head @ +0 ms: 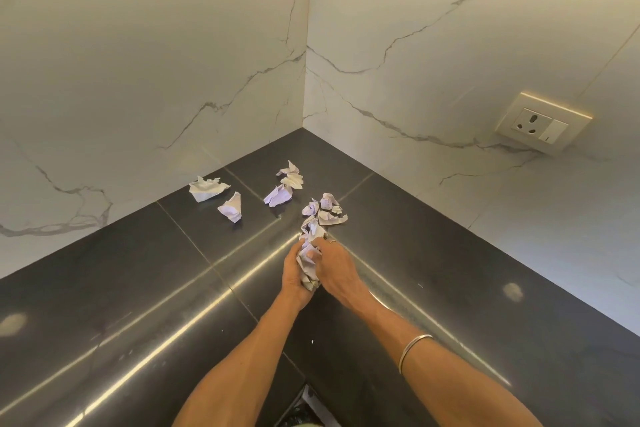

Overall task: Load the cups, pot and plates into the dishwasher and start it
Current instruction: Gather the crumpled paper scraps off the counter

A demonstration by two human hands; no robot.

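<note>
Both the left hand (294,274) and right hand (334,269) clench a paper wad (308,262) over the dark counter (104,288); gathering the loose scraps (277,197) inward works best, with no cups, pot, plates or dishwasher visible.

Light is warm and fairly bright, coming from above and behind the walls' top edge, strongest at upper right. The walls (138,62) glow evenly, dimming toward the corner beyond the hands. On the dark counter (104,288), long bright glare streaks run left and right of the forearms, with two dull smudged reflections far to either side. Shadows are soft and short. Focus is sharp; straight lines bow at the frame's edges.
</note>
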